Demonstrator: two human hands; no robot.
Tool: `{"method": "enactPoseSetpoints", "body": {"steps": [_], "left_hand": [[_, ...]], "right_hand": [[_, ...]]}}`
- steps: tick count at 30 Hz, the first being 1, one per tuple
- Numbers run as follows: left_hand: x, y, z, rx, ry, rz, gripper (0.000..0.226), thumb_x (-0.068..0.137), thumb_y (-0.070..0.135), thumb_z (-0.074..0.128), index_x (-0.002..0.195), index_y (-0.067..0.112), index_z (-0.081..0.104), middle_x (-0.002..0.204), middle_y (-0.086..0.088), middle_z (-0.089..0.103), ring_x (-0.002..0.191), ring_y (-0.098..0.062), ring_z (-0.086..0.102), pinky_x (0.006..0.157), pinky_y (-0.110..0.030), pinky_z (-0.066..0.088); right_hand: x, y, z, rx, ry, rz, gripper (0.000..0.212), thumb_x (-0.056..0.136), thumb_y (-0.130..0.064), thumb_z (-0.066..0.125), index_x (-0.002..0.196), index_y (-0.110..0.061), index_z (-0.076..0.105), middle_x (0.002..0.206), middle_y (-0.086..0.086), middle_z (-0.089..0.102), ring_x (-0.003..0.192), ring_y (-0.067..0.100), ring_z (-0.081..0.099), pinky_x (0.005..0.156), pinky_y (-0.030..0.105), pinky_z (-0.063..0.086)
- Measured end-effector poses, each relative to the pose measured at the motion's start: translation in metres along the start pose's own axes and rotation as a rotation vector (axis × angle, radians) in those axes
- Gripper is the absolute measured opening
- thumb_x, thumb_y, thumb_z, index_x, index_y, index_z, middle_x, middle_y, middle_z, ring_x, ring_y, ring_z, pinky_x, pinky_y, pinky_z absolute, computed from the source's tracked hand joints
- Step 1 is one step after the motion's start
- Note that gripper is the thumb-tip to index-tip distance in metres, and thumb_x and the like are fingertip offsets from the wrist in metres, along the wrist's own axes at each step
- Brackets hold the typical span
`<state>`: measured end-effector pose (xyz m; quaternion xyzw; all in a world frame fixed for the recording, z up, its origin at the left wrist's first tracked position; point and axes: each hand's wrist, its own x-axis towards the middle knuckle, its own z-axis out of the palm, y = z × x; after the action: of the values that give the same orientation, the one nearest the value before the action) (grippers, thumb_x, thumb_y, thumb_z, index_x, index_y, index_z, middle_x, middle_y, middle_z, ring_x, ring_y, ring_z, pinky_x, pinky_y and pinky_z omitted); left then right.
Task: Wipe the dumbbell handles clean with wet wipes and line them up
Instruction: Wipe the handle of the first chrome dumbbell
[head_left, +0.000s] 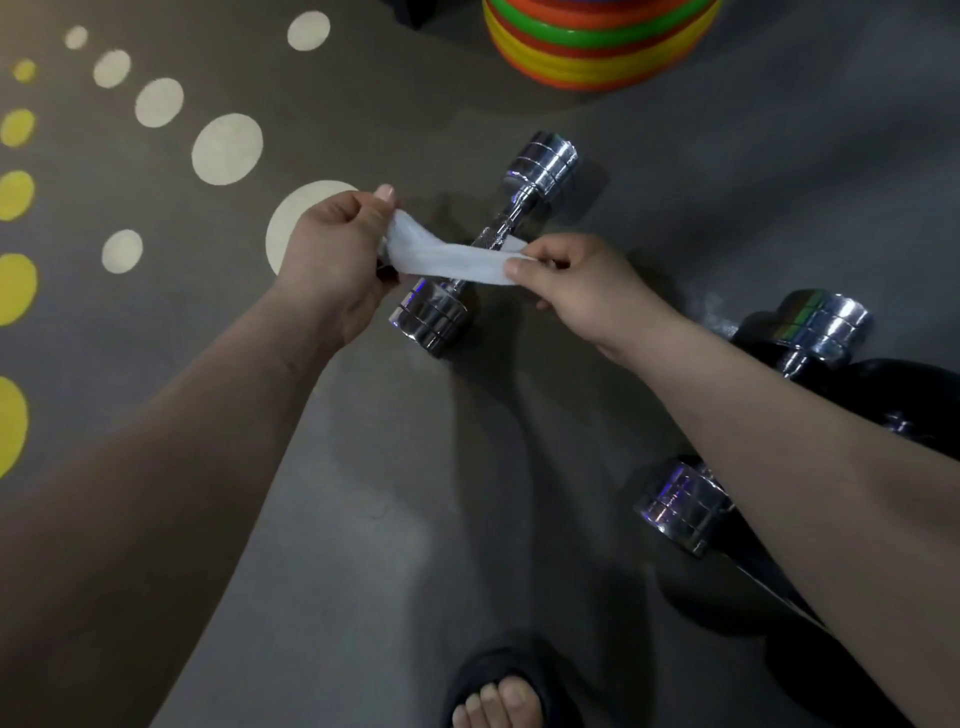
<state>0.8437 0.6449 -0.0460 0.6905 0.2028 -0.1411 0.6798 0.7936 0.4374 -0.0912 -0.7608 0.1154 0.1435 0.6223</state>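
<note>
Head view. A thin, white, damp-looking wet wipe (457, 262) is stretched as a twisted strip between the two hands: the left hand (332, 249) pinches one end between thumb and curled fingers, and the right hand (576, 283) pinches the other end. The wipe hangs above a chrome-plated steel dumbbell with ribbed cylindrical heads (540, 169), which lies diagonally on the grey floor (363, 493). Its knurled handle (501, 231) shows just behind the wipe. The wipe is judged limp and light, apt to bunch or tear, and best held by its edges and wrapped round the bar. The dumbbell is judged heavy and rigid and free to roll. Its polished heads look slippery, so the knurled handle is the surest hold. Count: one wipe; two chrome dumbbells, the second dumbbell (826, 325) lying at the right with its handle hidden behind the right forearm. Dark rounded objects beside it cannot be identified.
</note>
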Motion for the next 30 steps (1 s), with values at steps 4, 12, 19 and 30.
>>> {"method": "enactPoseSetpoints", "body": {"steps": [4, 12, 19, 30], "left_hand": [[-0.003, -0.005, -0.001, 0.143, -0.046, 0.101, 0.013, 0.101, 0.011, 0.055, 0.103, 0.013, 0.067, 0.091, -0.006, 0.066, 0.076, -0.015, 0.06, 0.065, -0.026, 0.05], [-0.026, -0.013, 0.018, 0.353, -0.301, 0.159, 0.04, 0.079, 0.021, 0.076, 0.117, 0.019, 0.063, 0.107, -0.002, 0.072, 0.096, -0.017, 0.07, 0.084, -0.029, 0.055], [-0.023, -0.011, 0.018, 0.386, -0.142, 0.22, 0.013, 0.094, 0.012, 0.065, 0.106, 0.008, 0.068, 0.104, -0.019, 0.073, 0.087, -0.029, 0.071, 0.088, -0.05, 0.056], [0.001, -0.012, 0.018, 0.464, 0.025, 0.235, 0.019, 0.087, 0.009, 0.07, 0.094, 0.024, 0.063, 0.085, 0.006, 0.065, 0.074, -0.015, 0.064, 0.071, -0.038, 0.058]], "right_hand": [[0.002, -0.002, -0.005, 0.062, 0.09, 0.072, 0.012, 0.088, -0.019, 0.072, 0.078, -0.02, 0.066, 0.075, -0.005, 0.066, 0.068, 0.012, 0.062, 0.068, 0.029, 0.053], [0.003, -0.024, 0.01, 0.295, -0.066, 0.069, 0.053, 0.069, -0.015, 0.057, 0.119, -0.032, 0.051, 0.109, 0.007, 0.067, 0.091, 0.018, 0.067, 0.081, 0.034, 0.058], [0.002, -0.022, 0.005, 0.391, -0.1, 0.148, 0.059, 0.08, -0.018, 0.061, 0.138, -0.022, 0.047, 0.113, 0.007, 0.064, 0.094, 0.017, 0.061, 0.072, 0.03, 0.051], [0.012, -0.011, 0.022, 0.286, 0.096, 0.184, 0.012, 0.091, -0.008, 0.069, 0.095, -0.015, 0.061, 0.081, 0.008, 0.064, 0.06, 0.013, 0.059, 0.052, 0.027, 0.051]]}}
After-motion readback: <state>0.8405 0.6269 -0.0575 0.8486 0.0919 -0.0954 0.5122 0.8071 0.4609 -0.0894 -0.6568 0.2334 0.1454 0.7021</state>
